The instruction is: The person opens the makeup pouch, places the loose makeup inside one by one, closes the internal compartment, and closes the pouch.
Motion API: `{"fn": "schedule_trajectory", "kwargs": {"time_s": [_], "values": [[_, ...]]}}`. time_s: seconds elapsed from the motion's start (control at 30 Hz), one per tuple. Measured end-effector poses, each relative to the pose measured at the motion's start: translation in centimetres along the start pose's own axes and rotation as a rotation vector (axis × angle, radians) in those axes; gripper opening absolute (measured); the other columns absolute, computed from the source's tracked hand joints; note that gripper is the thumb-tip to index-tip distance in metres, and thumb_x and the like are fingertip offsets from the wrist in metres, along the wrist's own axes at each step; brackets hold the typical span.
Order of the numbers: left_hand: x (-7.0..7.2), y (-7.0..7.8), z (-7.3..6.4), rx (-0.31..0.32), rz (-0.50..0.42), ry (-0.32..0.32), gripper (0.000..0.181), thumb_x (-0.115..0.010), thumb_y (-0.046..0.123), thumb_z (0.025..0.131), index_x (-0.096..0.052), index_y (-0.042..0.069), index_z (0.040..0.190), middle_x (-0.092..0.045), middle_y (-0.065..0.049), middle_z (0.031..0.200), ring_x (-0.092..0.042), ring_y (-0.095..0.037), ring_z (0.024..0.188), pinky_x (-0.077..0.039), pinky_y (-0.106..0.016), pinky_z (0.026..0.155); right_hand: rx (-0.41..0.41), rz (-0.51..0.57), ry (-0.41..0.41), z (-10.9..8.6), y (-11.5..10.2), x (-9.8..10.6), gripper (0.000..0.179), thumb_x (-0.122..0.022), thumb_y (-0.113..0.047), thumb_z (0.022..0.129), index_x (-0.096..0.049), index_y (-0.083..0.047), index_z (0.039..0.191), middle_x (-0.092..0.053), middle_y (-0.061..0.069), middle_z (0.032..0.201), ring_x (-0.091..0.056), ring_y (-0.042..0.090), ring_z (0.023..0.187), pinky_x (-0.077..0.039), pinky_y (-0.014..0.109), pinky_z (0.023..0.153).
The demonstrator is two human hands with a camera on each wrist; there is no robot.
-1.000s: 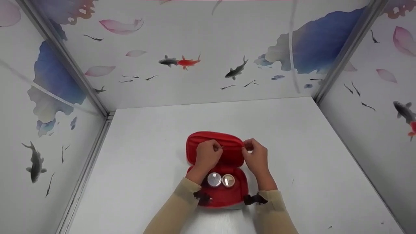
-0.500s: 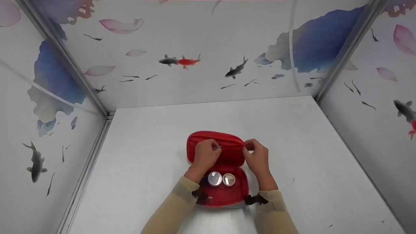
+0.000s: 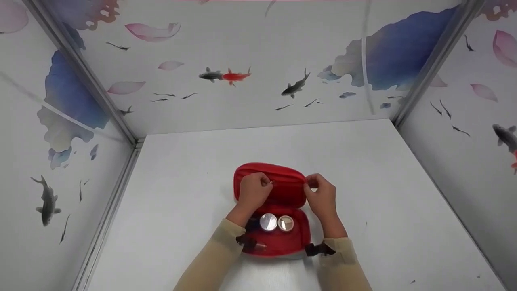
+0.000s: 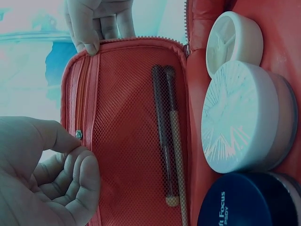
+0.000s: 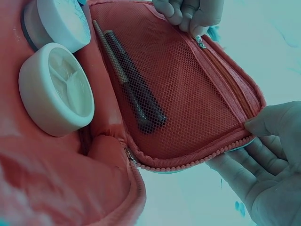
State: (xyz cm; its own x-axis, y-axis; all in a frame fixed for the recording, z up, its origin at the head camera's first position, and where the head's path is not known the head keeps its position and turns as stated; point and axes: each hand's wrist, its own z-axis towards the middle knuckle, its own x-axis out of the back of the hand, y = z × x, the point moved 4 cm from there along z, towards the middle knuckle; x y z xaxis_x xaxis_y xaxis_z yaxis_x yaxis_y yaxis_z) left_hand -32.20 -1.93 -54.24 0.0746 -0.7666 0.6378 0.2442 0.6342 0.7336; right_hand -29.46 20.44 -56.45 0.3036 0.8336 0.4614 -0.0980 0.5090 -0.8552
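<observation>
Partly within left grip (image 3: pixel 254 190): zip pull (image 4: pixel 79 134)

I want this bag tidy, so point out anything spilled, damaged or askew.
Nothing stands out: in the red cosmetic bag, both makeup brushes lie behind the mesh, and the round makeup containers show no visible spill or damage.

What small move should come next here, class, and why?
Probably the left hand should slide the zip pull along the mesh pocket, away from the right hand. The left hand pinches the pull, which sits partway along the zip, while the right hand holds the red case by a corner near one end, likely steadying it. Two brushes lie behind the mesh.
</observation>
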Motion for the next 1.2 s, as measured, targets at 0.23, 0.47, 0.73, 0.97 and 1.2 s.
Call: {"fn": "schedule_trajectory", "kwargs": {"time_s": [0.23,0.47,0.73,0.97,1.2], "values": [[0.3,-0.2,0.2,0.002,0.017,0.013,0.012,-0.074,0.011,0.092,-0.075,0.012,0.08,-0.073,-0.002,0.075,-0.058,-0.01,0.069,-0.052,-0.028,0.067,-0.003,-0.002,0.005,0.1,0.0,0.2,0.012,-0.069,-0.007,0.098,-0.073,-0.006,0.109,-0.077,0.01,0.102,-0.073,0.024,0.099,-0.058,0.034,0.086],[0.5,-0.5,0.1,0.006,0.021,0.015,0.013,-0.071,0.01,0.093,-0.074,0.013,0.08,-0.071,0.0,0.075,-0.059,-0.011,0.071,-0.052,-0.028,0.068,-0.025,0.003,-0.001,0.0,0.2,0.2,0.013,-0.068,-0.007,0.098,-0.073,-0.007,0.11,-0.077,0.011,0.105,-0.073,0.025,0.102,-0.059,0.038,0.088],[0.6,-0.8,0.0,0.022,0.046,0.016,0.013,-0.07,0.011,0.094,-0.073,0.014,0.082,-0.071,-0.001,0.076,-0.061,-0.013,0.073,-0.054,-0.03,0.071,-0.029,0.007,-0.001,-0.1,0.2,0.1,0.012,-0.068,-0.008,0.099,-0.073,-0.007,0.11,-0.077,0.011,0.104,-0.072,0.024,0.101,-0.059,0.038,0.088],[0.9,-1.2,0.0,0.011,0.034,0.022,0.012,-0.071,0.01,0.093,-0.074,0.012,0.081,-0.072,-0.002,0.075,-0.06,-0.013,0.072,-0.053,-0.029,0.07,-0.037,0.017,-0.004,-0.3,0.3,-0.1,0.012,-0.068,-0.007,0.099,-0.073,-0.007,0.11,-0.076,0.011,0.104,-0.072,0.025,0.102,-0.059,0.044,0.092],[1.4,-1.9,-0.1,0.004,0.034,0.035,0.012,-0.071,0.008,0.091,-0.073,0.012,0.079,-0.07,-0.002,0.073,-0.057,-0.013,0.069,-0.052,-0.031,0.068,-0.012,-0.003,0.022,-0.5,0.5,-0.2,0.011,-0.07,-0.006,0.097,-0.073,-0.006,0.108,-0.077,0.011,0.103,-0.073,0.026,0.1,-0.06,0.045,0.089]]}}
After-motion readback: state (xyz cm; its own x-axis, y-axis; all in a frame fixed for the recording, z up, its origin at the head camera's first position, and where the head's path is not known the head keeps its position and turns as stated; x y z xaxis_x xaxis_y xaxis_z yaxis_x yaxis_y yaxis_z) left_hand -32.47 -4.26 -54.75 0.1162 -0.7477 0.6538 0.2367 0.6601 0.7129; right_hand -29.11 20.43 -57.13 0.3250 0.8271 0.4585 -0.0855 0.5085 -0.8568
